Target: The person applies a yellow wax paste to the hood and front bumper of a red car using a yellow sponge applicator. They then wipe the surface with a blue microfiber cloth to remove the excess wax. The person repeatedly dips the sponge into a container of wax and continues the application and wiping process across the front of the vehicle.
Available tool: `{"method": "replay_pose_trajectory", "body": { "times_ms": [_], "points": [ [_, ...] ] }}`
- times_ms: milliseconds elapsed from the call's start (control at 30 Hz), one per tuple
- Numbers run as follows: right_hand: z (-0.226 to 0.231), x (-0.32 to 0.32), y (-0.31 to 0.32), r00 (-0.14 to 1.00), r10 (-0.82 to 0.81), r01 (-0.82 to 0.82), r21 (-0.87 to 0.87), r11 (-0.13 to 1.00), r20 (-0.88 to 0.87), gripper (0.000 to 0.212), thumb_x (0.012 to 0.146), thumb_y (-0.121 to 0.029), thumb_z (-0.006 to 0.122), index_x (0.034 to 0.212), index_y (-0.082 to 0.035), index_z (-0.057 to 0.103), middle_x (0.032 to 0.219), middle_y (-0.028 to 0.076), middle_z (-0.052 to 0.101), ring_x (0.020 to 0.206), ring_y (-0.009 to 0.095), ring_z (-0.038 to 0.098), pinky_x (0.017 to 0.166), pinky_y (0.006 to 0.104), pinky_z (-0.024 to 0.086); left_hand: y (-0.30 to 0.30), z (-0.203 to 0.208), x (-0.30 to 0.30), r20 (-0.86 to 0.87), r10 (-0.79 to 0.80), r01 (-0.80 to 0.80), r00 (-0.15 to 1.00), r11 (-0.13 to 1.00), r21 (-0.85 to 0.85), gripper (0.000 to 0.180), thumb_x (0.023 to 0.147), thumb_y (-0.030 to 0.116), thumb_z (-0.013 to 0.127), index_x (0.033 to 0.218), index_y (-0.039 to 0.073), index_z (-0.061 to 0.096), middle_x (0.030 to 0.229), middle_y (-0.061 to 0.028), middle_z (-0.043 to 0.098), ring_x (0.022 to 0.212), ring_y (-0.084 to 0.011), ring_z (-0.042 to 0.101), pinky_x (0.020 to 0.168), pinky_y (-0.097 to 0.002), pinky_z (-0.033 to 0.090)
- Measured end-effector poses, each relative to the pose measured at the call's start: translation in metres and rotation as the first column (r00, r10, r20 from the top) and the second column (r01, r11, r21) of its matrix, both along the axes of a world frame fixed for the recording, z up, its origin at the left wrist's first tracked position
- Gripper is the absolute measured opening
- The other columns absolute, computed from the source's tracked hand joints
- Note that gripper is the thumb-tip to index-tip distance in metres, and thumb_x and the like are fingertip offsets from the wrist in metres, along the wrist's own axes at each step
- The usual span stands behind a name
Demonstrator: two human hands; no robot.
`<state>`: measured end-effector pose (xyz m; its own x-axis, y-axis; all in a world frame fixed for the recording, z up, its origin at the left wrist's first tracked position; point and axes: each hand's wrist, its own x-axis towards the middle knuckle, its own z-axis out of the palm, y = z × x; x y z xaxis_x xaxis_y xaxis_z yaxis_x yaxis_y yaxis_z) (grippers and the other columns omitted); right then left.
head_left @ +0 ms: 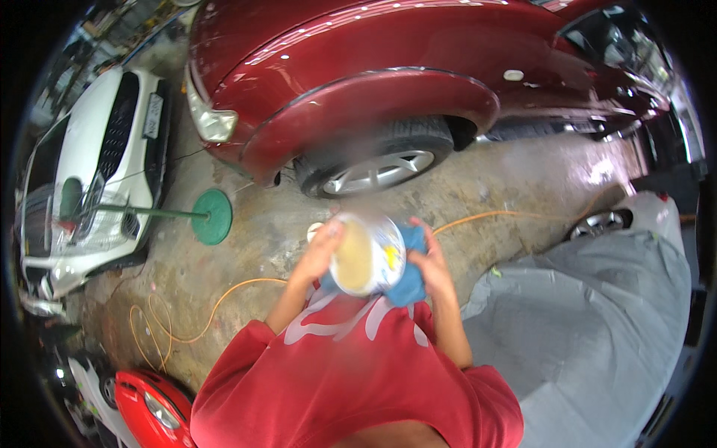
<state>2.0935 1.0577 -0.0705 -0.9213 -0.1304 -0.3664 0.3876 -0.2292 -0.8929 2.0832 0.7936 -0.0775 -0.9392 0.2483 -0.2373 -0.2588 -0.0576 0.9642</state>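
Observation:
In front of my chest I hold a round white tub [381, 261] tilted on its side. A beige round area covers its left part, and yellow and blue marks show on its right; blur hides whether the beige is contents or a lid. My left hand [320, 252] is closed on the tub's left edge. A small cream-coloured round thing [314, 232] shows beside these fingers. My right hand [431, 263] grips a crumpled blue cloth [405, 287] against the tub's right side. Part of the cloth also shows behind the tub.
A dark red car [373, 63] stands ahead, its front wheel [381, 172] nearest me. An orange hose [216, 308] crosses the concrete floor. At left are a green round-based stand [212, 216] and a white car [101, 149]. A grey cover [575, 336] drapes a vehicle at right; a bright red car [149, 407] is lower left.

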Motion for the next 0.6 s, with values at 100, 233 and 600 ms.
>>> {"method": "replay_pose_trajectory", "body": {
  "times_ms": [100,233,600],
  "points": [
    [0.032,-0.036,0.010,0.951,-0.310,0.305,-0.195,0.932,0.010,0.060,0.083,-0.004,0.066,0.139,-0.011,0.048,0.123,0.012,0.061,0.110,0.024,0.061,0.096,0.0358,0.049,-0.046,0.015,-0.037,0.008,0.209,-0.205,0.978,0.950,0.237,0.051,0.105,0.037,0.043,0.137,-0.002,0.051,0.129,-0.0119,0.060,0.115,-0.0208,0.059,0.101,-0.0319,0.044],
    [0.052,-0.080,0.009,0.853,-0.520,0.495,-0.257,0.830,-0.037,0.057,0.089,-0.022,0.067,0.139,-0.002,0.048,0.126,0.013,0.061,0.111,0.026,0.061,0.097,0.0436,0.050,-0.101,0.053,-0.079,-0.131,0.232,-0.189,0.964,0.942,0.277,0.056,0.105,0.042,0.039,0.137,-0.003,0.050,0.128,-0.0136,0.061,0.115,-0.0197,0.059,0.101,-0.0323,0.044],
    [-0.044,-0.091,-0.098,0.767,-0.617,0.386,-0.895,0.225,0.176,0.064,0.098,-0.051,0.042,0.145,-0.007,0.043,0.149,0.016,0.046,0.136,0.036,0.042,0.117,0.0545,0.026,-0.197,0.015,-0.106,0.013,0.006,-0.005,1.000,0.995,-0.098,0.047,0.105,0.037,0.043,0.129,-0.002,0.058,0.116,-0.0082,0.065,0.103,-0.0138,0.061,0.093,-0.0299,0.047]
  ]
}}
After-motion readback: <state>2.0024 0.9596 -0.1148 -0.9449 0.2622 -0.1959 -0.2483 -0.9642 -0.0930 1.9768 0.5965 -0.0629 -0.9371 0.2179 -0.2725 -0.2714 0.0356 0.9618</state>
